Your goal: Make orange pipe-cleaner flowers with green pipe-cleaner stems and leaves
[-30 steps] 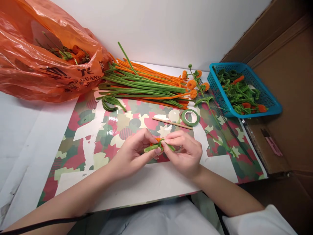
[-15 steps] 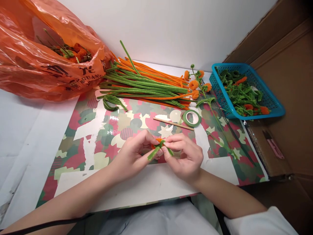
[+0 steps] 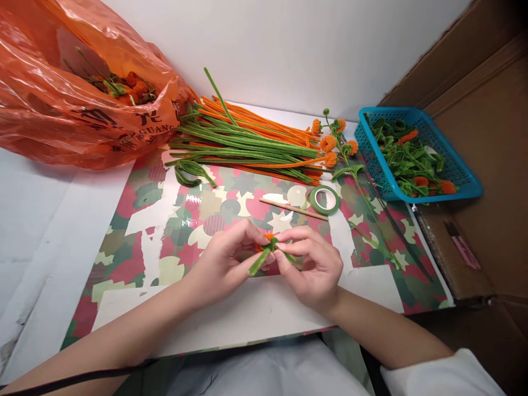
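Observation:
Between my hands is a small orange pipe-cleaner flower (image 3: 269,238) with green pipe-cleaner ends (image 3: 259,263) sticking out toward me. My left hand (image 3: 231,258) pinches it from the left with thumb and forefinger. From the right, the fingertips of my right hand (image 3: 311,264) press on the green part. My fingers cover much of the flower. Just beyond them lie a thin wooden stick (image 3: 293,209) and a roll of green tape (image 3: 325,200). Farther back are bundled green pipe cleaners (image 3: 243,140) and orange pipe cleaners (image 3: 264,122).
An orange plastic bag (image 3: 136,132) with flower pieces stands at the back left. At the right are a finished-looking flower stem (image 3: 367,203), a blue basket (image 3: 462,190) of green and orange pieces, and a pink-handled cutter (image 3: 464,250) on cardboard. Curled green leaves (image 3: 192,171) lie left of centre.
The green ends have shifted slightly between my fingers. Both hands keep their pinch on the flower in nearly the same place.

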